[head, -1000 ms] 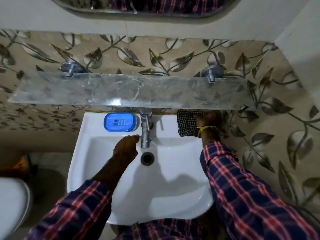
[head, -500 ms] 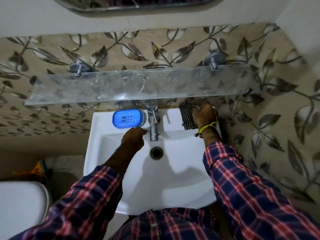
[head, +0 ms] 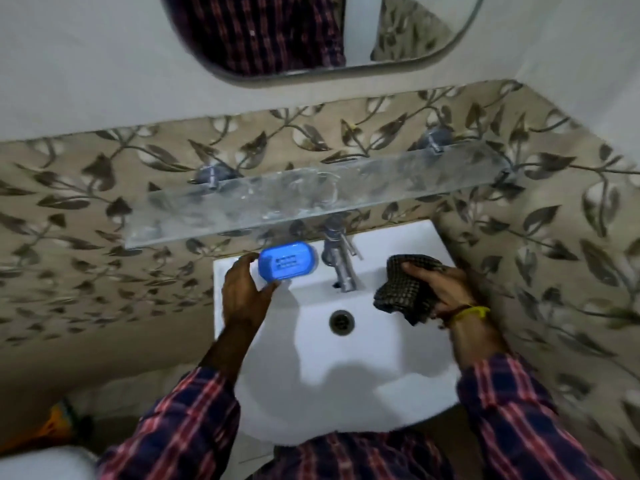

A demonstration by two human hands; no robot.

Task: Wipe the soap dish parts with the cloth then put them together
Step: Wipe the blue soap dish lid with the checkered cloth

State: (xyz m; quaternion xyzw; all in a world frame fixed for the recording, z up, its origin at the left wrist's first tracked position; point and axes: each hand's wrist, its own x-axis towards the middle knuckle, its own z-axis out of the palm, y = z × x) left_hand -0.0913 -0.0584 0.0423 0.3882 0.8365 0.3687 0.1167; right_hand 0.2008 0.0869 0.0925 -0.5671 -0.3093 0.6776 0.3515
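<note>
A blue soap dish [head: 288, 261] with a slotted insert sits on the back ledge of the white sink [head: 346, 375], left of the tap. My left hand [head: 244, 292] curls round the dish's left end, thumb at its front edge and fingers at its back. My right hand [head: 441, 285] grips a dark checked cloth [head: 403, 289] over the right side of the basin.
A steel tap [head: 341, 261] stands between the dish and the cloth. A glass shelf [head: 311, 199] overhangs the sink's back ledge. The drain [head: 341, 322] is at the basin's middle. A mirror [head: 311, 32] hangs above. A tiled wall [head: 536, 271] is close on the right.
My left hand moved from the basin by the tap up to the dish and took hold of its left end. My right hand lifted the cloth off the ledge toward the basin.
</note>
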